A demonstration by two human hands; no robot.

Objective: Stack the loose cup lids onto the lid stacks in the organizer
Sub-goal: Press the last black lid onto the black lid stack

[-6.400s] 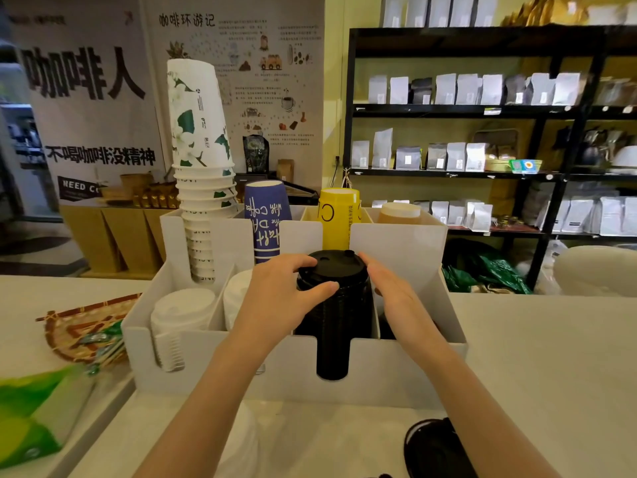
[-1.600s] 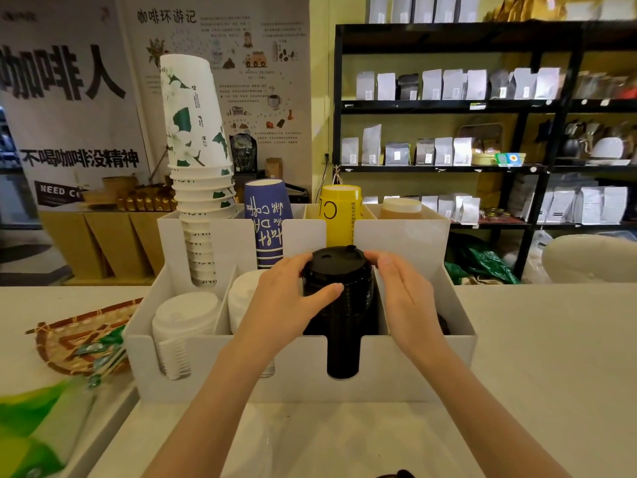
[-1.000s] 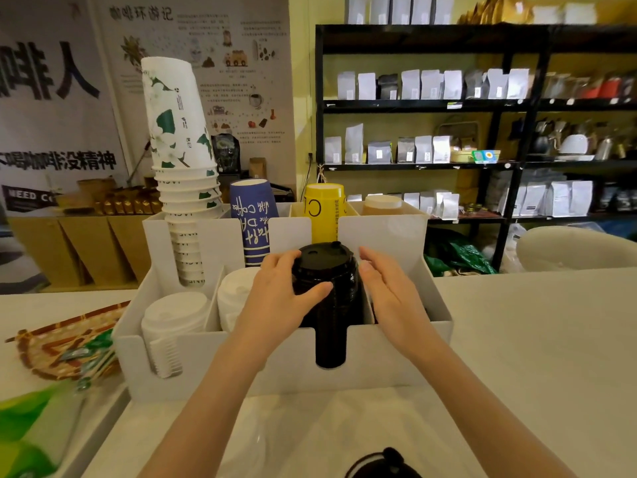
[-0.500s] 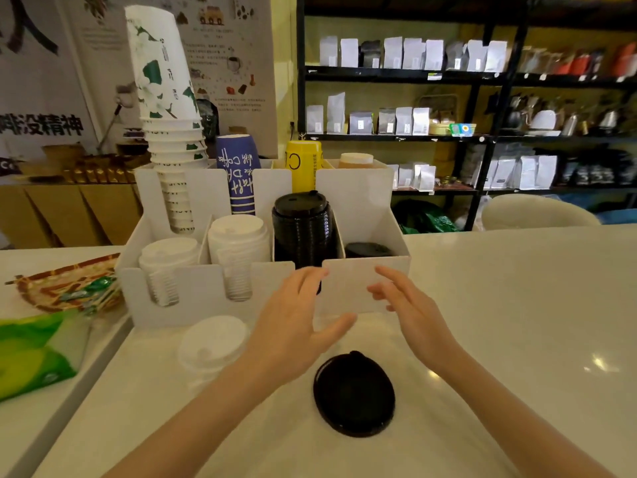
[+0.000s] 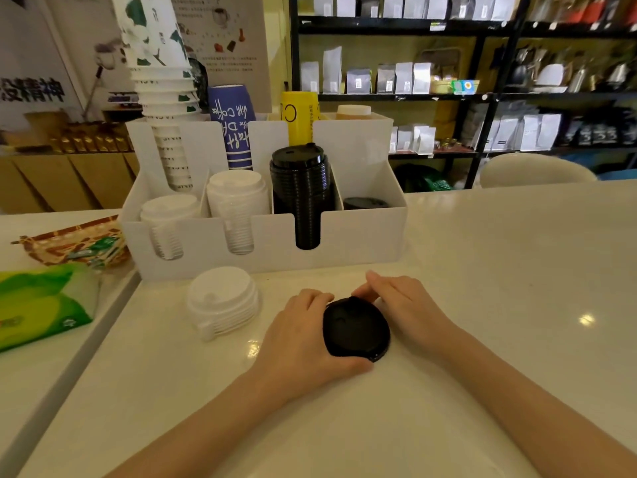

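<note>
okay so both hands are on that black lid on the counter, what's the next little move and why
Probably close both hands on the loose black lid and lift it off the counter. It lies flat between them, not yet raised, and the tall black lid stack in the organizer matches it.

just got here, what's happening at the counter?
A person is restocking cup lids. Both hands are on a loose black lid lying on the counter: the left hand cups its left edge, the right hand touches its far edge. It is not lifted yet. The tall black lid stack stands in the white organizer. A small pile of white lids waits on the counter beside the black lid.
</note>
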